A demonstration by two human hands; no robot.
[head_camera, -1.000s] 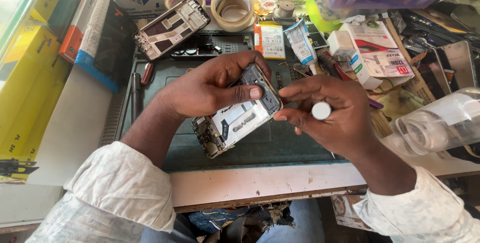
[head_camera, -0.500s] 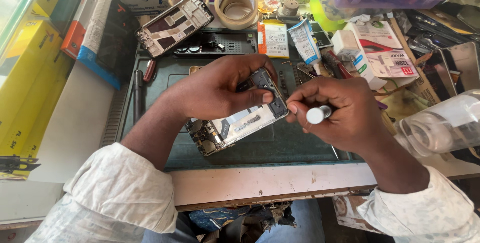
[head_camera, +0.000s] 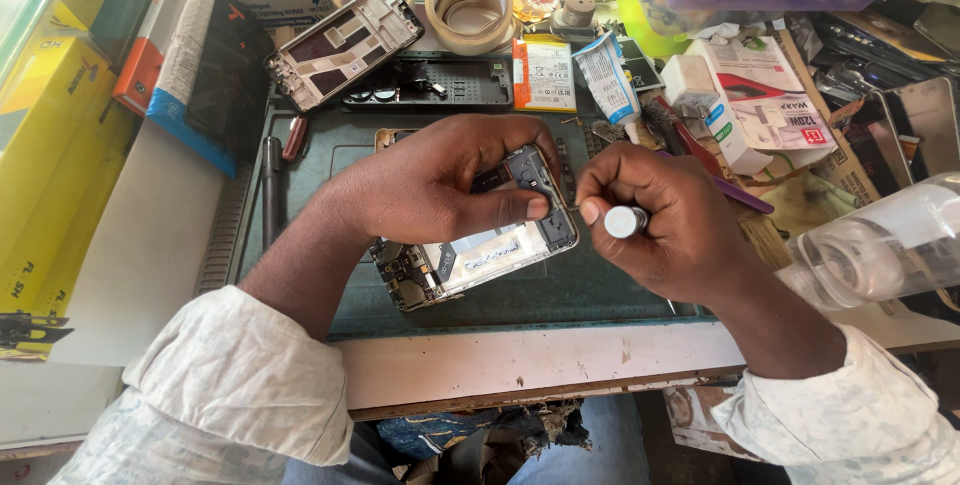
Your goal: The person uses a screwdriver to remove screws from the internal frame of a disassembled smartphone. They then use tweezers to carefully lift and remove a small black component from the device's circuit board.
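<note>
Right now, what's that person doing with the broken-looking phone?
A person is working on an opened phone with its insides showing. The left hand grips it above a dark green mat. The right hand pinches a small silver-capped screwdriver, its tip at the phone's top corner. Another phone frame, tape rolls and boxes lie around the bench.

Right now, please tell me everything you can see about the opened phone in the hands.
The phone lies with its back cover off, showing a metal frame, a pale shield plate and dark circuit parts at both ends. It sits tilted, slanting over the green mat. The left hand grips it from above, thumb pressed on its upper right part. The right hand holds a silver-capped screwdriver with its tip at that upper right corner.
</note>
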